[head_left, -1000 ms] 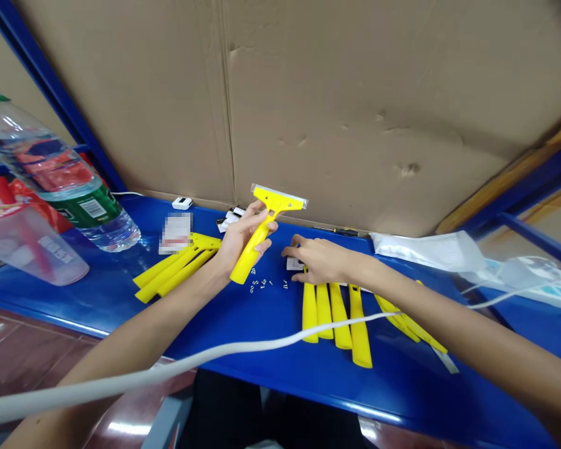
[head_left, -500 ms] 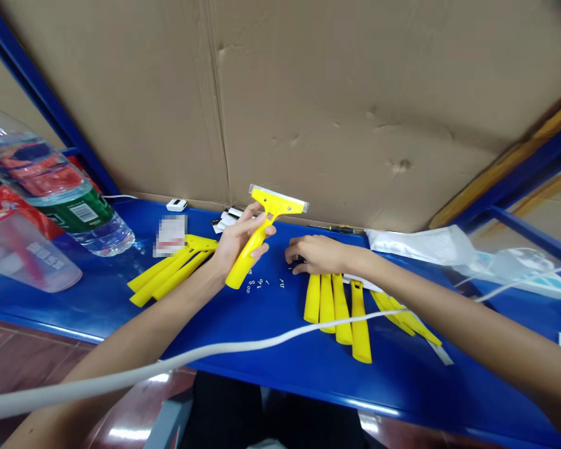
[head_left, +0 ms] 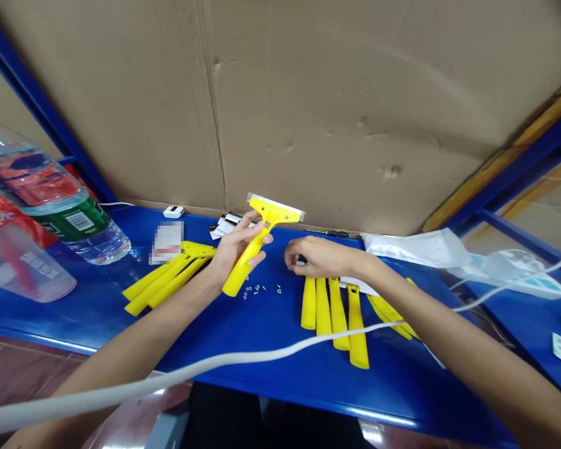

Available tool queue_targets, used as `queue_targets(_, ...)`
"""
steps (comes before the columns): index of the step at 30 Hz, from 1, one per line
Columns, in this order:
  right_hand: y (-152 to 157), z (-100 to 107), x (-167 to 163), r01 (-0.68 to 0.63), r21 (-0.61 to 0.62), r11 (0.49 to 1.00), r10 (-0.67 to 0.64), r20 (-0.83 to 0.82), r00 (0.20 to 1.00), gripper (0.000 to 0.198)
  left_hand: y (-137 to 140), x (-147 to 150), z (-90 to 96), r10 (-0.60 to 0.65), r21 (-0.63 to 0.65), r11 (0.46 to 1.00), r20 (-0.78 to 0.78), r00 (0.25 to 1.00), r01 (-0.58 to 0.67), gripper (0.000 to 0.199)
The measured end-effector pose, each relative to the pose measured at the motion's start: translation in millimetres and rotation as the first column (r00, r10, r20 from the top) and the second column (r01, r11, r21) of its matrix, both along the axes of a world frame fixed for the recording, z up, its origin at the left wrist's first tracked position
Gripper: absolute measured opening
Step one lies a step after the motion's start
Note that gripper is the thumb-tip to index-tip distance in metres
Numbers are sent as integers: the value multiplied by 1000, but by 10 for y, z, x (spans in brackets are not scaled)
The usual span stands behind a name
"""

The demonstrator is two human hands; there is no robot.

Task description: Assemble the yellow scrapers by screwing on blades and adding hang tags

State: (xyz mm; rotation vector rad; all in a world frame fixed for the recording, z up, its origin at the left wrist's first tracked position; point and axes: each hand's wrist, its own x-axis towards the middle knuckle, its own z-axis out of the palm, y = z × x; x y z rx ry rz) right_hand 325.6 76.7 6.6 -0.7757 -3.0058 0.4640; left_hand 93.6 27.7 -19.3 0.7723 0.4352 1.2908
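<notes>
My left hand [head_left: 236, 246] is closed around the handle of a yellow scraper [head_left: 247, 259], held up tilted with its wide head at the top. A clear strip runs along the head's edge, and two small screws show in it. My right hand [head_left: 311, 254] is low over the table, its fingers curled about something small and dark that I cannot make out. Just below it lie several yellow handles [head_left: 324, 305] side by side. Tiny metal screws and nuts [head_left: 256, 289] are scattered on the blue table [head_left: 243, 337] between my hands.
On the left are more yellow scrapers [head_left: 168, 284], a large water bottle [head_left: 70, 206] and a plastic cup [head_left: 28, 262]. A screwdriver [head_left: 334, 234] lies by the cardboard wall [head_left: 308, 93]. At right is a white packet [head_left: 416, 247]. A white cable [head_left: 206, 368] crosses in front.
The view has shifted slightly. The scraper's head has turned a little in my left hand. My right hand's fingers have drawn in more around the dark thing and lifted slightly.
</notes>
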Motion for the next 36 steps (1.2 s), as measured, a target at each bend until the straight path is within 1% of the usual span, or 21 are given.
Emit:
queue_targets(3,-54,125,91,39,8,999,-38,-114,993,9,10,8,-6,16,-18,1000,-23,1000,-16,33)
queue_targets(6,-55,122,123,33,21,999,-30,-122,992,8,36,7,-36,24,-33,999,-40,999,-25,34)
queue_targets(8,-23,48,107,26,3,1000,-26,-70,997,8,54,1,-63,24,-37,999,-49,999,-26,35)
queue_targets(10,23,-56,73,31,-41,999,-31,-2,1000,17,69,-5,-88,23,-46,999,-57,998,-25,35)
queue_targets(12,63,-161,36,31,-96,995,-27,44,999,21,78,-10,-107,21,-51,998,-63,998,-24,36)
queue_targets(15,91,-281,-15,7,-132,991,-3,26,1000,15,79,-11,-125,19,-45,999,-69,997,-22,38)
queue_targets(18,76,-341,-51,-26,-109,994,24,-20,1000,5,69,0,-132,9,-34,999,-87,996,-12,37)
queue_targets(20,53,-362,-66,-31,-87,996,29,-23,999,9,56,15,-130,-2,-30,1000,-101,995,-1,36)
queue_targets(25,13,-357,-71,-2,-9,1000,2,25,1000,9,21,53,-96,5,-33,999,-94,996,-8,37)
queue_targets(27,3,-278,-46,28,-4,1000,-28,22,999,11,14,56,-83,5,-42,999,-95,995,-9,37)
queue_targets(29,-20,-121,10,58,-10,998,-58,-25,998,12,10,51,-74,6,-48,999,-90,996,-11,38)
queue_targets(31,-73,105,102,73,-12,997,-74,-117,990,12,6,43,-68,3,-48,999,-82,997,-7,38)
queue_targets(33,-158,362,228,99,10,995,-93,-244,965,13,-4,40,-61,-1,-52,999,-81,997,-3,37)
queue_targets(35,-264,603,374,136,76,988,-100,-360,928,16,-22,47,-49,-7,-65,998,-93,996,1,37)
queue_targets(36,-320,707,450,146,96,985,-98,-388,916,18,-34,54,-41,-16,-75,997,-105,994,8,37)
